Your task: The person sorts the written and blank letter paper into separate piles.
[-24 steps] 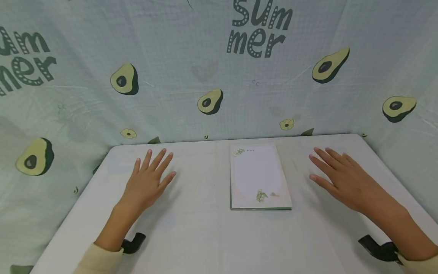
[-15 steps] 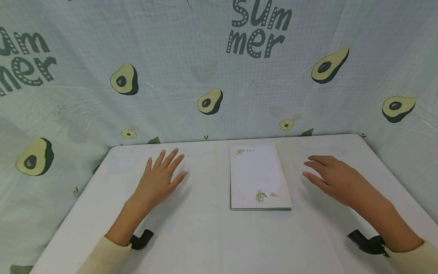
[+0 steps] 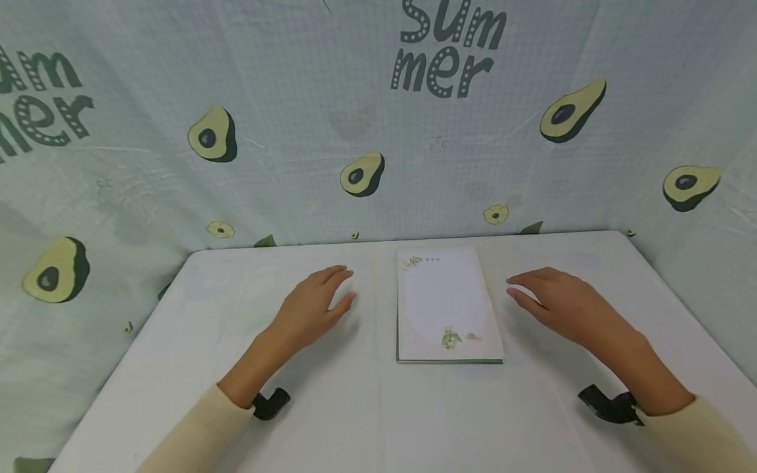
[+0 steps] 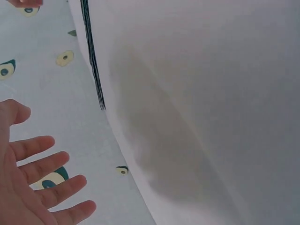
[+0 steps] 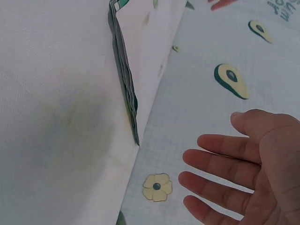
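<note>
1. Nearest the camera, two cream sleeves lead onto the white table, each wrist wearing a black camera mount
2. The left hand hovers palm down over the table, left of the notepad; its fingers are relaxed and spread, and it holds nothing
3. The right hand hovers right of the notepad, near its right edge but apart from it, fingers loosely extended, also holding nothing
4. The notepad lies flat between the hands, toward the table's far edge, floral print at its corners
5. Behind the table hangs a pale cloth backdrop printed with avocados and "summer"
</note>
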Demonstrator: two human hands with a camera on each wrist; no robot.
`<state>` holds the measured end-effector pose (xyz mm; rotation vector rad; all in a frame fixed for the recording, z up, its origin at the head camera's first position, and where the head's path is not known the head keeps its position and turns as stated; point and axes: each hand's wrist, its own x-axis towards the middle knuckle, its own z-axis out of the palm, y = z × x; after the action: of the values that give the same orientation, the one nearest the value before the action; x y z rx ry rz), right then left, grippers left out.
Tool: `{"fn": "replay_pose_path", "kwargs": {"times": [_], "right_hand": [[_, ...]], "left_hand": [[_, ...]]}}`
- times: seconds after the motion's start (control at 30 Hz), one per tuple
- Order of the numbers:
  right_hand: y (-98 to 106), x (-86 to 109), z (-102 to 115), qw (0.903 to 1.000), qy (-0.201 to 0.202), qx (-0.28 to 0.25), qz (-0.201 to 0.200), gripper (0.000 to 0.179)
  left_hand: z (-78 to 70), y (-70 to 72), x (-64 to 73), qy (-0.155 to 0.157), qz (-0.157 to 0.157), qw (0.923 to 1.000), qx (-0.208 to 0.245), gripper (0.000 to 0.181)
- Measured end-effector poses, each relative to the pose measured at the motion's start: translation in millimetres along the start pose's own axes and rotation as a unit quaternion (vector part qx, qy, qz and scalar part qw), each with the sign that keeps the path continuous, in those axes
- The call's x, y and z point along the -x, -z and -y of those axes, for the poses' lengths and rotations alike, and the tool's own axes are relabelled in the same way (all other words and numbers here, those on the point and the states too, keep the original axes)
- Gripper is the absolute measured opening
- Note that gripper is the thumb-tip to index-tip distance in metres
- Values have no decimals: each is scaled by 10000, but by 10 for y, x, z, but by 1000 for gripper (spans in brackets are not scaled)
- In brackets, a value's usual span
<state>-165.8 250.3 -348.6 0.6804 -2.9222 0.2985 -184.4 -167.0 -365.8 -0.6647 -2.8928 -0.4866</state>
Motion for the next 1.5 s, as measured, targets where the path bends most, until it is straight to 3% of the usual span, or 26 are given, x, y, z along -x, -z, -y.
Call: {"fn": "replay_pose_path", "kwargs": {"times": [0.13,0.23,0.5,0.63,0.9,1.23,1.5], "right_hand": [[-35,-30,-22,9997,-21,-217,-70,31],[-66,-62,-46,9984,-72,-553,-87,28],[-201,-160,-128,9894,-390,-1396,128,22],[-299,-216,-182,9833,-543,-1722,224,19],[-385,-323,-253,9600,-1110,-2467,722,26],[-455,-518,-354,9488,-1169,-2762,996,28],[-506,-651,-385,9255,-1598,-3197,1250,35]], "left_hand": [[-67,-53,-57,324,364,9974,528,48],[-95,-91,-101,511,683,9910,1034,48],[-168,-187,-230,495,1130,9726,1972,43],[-200,-267,-304,421,1254,9690,2085,38],[-248,-347,-440,716,1251,9571,2513,34],[-177,-407,-671,771,1429,9540,2522,35],[-124,-485,-859,747,1696,9545,2337,36]]}}
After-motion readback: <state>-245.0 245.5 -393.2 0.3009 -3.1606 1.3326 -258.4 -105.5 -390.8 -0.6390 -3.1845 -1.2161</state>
